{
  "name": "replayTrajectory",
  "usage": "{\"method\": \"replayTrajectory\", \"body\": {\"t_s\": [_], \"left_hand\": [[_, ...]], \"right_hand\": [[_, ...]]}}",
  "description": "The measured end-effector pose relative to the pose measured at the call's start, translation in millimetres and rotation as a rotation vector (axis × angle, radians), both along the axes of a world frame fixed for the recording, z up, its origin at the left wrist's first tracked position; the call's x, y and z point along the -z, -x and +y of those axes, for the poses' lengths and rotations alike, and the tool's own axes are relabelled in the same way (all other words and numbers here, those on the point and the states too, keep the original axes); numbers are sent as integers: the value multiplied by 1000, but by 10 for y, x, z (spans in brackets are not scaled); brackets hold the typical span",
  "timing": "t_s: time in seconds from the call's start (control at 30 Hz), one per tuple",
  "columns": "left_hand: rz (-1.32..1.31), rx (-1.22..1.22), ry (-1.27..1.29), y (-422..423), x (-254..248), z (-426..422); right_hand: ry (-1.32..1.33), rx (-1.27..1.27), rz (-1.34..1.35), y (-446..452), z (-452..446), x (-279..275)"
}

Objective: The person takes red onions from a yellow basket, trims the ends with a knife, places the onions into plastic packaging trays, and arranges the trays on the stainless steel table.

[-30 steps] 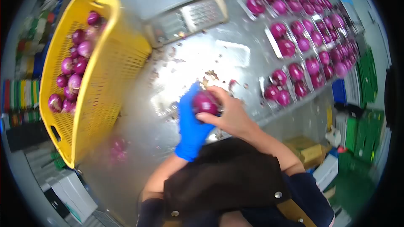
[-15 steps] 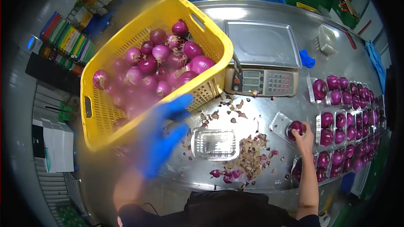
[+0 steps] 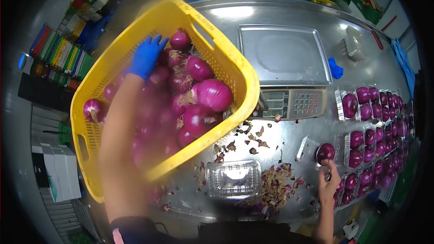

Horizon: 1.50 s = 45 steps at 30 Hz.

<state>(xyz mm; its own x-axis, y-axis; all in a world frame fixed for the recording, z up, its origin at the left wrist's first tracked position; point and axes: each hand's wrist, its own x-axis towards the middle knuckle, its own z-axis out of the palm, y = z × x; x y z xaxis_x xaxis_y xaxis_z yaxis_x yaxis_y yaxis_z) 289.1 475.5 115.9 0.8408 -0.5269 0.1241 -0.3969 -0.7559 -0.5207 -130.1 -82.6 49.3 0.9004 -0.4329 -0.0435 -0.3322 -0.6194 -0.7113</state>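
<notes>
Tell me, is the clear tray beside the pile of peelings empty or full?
Empty: no onion lies in the clear tray; only its bare, shiny bottom shows.

your scale (image 3: 284,65), toward the bench's (image 3: 289,12) far edge: keypad (image 3: 307,102) top row reads 7 8 9; displays (image 3: 274,104) look like zeros, exact digits unclear. marking on your yellow basket's (image 3: 244,74) rim: illegible.

One smooth, glossy purple onion (image 3: 325,153) is seated in a clear tray (image 3: 307,148), toward four o'clock; purple onions (image 3: 215,95) with dry root tufts are heaped inside a yellow basket (image 3: 246,74), toward nine o'clock.
</notes>
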Motion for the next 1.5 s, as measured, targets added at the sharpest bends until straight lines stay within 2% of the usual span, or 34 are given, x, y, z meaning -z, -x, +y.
{"method": "replayTrajectory", "body": {"t_s": [0.07, 0.17, 0.2, 0.3, 0.33, 0.4, 0.47, 0.53, 0.57, 0.6, 0.67, 0.77, 0.9, 0.93, 1.03, 1.17, 1.27, 1.37, 1.4, 1.5], "left_hand": [[-51, 2, -144, -77, 113, 10], [171, -291, -67, -15, -109, -225], [42, -154, 65, 69, -65, -96], [41, -156, 638, 487, -457, -298], [-75, 18, 760, 659, -471, -294], [52, 2, 908, 1207, -866, -614], [292, 0, 1187, 1798, -1175, -919], [598, -224, 1491, 2493, -1575, -1484], [639, -60, 1457, 2677, -1447, -1371], [765, -94, 1624, 2979, -1431, -1556], [1026, -139, 1791, 3468, -1325, -1831], [1399, -257, 1724, 3956, -990, -2000], [1638, -323, 1756, 4429, -567, -2177], [1695, -338, 1766, 4503, -526, -2208], [1727, -359, 1676, 4704, -516, -2319], [1692, -296, 1686, 4830, -498, -2420], [1580, -270, 1544, 4883, -332, -2323], [1502, -253, 1683, 4916, -321, -2247], [1455, -258, 1641, 4912, -321, -2263], [1633, -570, 2128, 4905, -306, -2407]], "right_hand": [[2, -57, 114, 99, 87, -62], [-153, -67, 59, 190, 239, 49], [-118, -131, -12, 171, 295, 21], [-170, -183, -8, 162, 403, -42], [-195, -211, 9, 153, 446, -99], [-207, -331, 74, 128, 485, -210], [-219, -446, 54, 89, 576, -337], [-199, -595, -65, 102, 638, -413], [-187, -670, -120, 111, 662, -468], [-201, -710, -170, 128, 725, -621], [-183, -781, -237, 193, 811, -890], [-70, -863, -219, 430, 842, -983], [63, -865, -111, 790, 853, -897], [19, -857, -123, 858, 850, -843], [-37, -855, -144, 1027, 860, -768], [3, -897, -138, 1188, 789, -760], [120, -843, -202, 1466, 636, -59], [-226, -543, 173, 1683, 428, 175], [-274, -559, 204, 1618, 501, -35], [-361, -503, 150, 1408, 649, -367]]}}
